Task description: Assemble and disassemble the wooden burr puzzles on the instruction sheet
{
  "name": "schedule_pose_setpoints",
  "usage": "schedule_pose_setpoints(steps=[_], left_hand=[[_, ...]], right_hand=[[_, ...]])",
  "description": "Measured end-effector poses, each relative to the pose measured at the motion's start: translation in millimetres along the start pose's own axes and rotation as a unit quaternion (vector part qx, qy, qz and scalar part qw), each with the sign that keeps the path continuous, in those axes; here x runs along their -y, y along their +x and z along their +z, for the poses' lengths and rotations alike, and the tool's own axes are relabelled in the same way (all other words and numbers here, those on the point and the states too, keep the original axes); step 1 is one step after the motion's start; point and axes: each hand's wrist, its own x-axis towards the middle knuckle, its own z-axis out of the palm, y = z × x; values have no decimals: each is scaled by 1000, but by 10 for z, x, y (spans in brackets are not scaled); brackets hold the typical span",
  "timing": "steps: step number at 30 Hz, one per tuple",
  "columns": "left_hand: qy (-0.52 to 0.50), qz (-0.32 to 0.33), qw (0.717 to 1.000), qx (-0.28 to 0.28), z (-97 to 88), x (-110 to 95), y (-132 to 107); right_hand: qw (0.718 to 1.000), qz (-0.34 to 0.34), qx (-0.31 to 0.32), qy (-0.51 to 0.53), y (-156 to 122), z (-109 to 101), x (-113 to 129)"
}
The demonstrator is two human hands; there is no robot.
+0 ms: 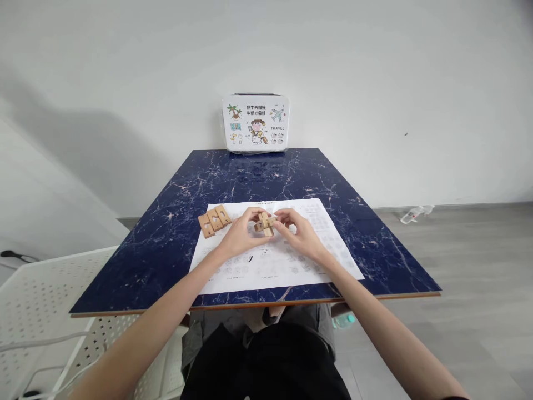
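Several interlocked wooden puzzle pieces (265, 223) form a small cross-like block, held just above the paper sheet; one piece bears a dark numeral that looks like a 2. My left hand (244, 230) is closed round the block's left side. With thumb and fingertips, my right hand (296, 230) pinches the block's right end. Beneath both hands lies a white printed sheet (333, 261) covered in rows of small diagrams. To the left of my left hand, three flat notched wooden pieces (214, 220) lie side by side, partly over the sheet's corner.
A blue marble-patterned table (158, 266) carries everything, its wooden front edge near my lap. At the back, a white cartoon-printed case (256, 123) stands against the wall. A white perforated rack (58, 289) is at the left, and clear plastic (416, 213) lies on the floor at right.
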Motion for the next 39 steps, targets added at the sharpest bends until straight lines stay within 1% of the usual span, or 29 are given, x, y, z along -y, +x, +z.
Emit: schedule_pose_setpoints(steps=[5,10,14,17,22,25,29,34,39], left_hand=[[51,-1,999,16,-5,-22,-16],[74,-3,997,24,-16,-11,-14],[85,-4,996,25,-10,15,-19],[91,4,996,16,4,23,-24],[103,40,994,-12,16,22,-34],[107,65,992,-8,15,24,-42],[108,78,991,1,12,22,-49],[100,78,992,-3,-2,-3,-44],[66,46,997,4,-4,-6,-15]], right_hand=[[999,14,40,-15,-12,2,-18],[998,-9,51,-24,-24,10,-1],[998,3,64,-19,-23,12,16],[998,25,55,-25,-20,19,-3],[994,59,37,-81,-22,40,-11],[992,58,39,-102,-26,44,16],[992,59,33,-107,-31,41,31],[993,52,49,-95,-26,32,0],[995,50,47,-77,-15,24,-12]])
